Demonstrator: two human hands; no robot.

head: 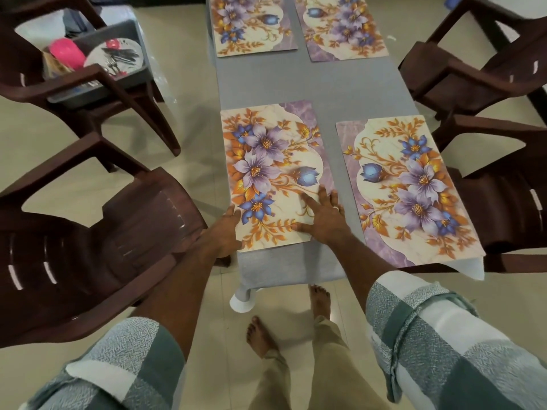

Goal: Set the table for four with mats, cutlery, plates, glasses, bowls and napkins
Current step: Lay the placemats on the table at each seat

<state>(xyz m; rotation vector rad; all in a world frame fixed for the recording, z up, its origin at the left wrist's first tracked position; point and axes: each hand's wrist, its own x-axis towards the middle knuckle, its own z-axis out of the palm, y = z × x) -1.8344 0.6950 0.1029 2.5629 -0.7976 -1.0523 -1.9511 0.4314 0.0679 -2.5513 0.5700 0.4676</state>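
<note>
Several floral mats lie on the grey table [325, 84]. The near left mat [272, 161] is under my hands. My right hand [322, 217] presses flat on its near right corner with straight fingers. My left hand [225, 232] touches its near left edge at the table's side. The near right mat [408, 184] lies beside it. Two more mats, far left mat [248, 22] and far right mat [343, 25], lie at the far end. A grey tub [130, 75] on a chair at the upper left holds a plate [118, 54], cutlery [115, 62] and a pink cup [65, 51].
Dark brown plastic chairs stand around the table: one at near left [88, 247], one under the tub [35, 84], two on the right [479, 72]. My bare feet [260, 335] stand on the tiled floor at the table's near end.
</note>
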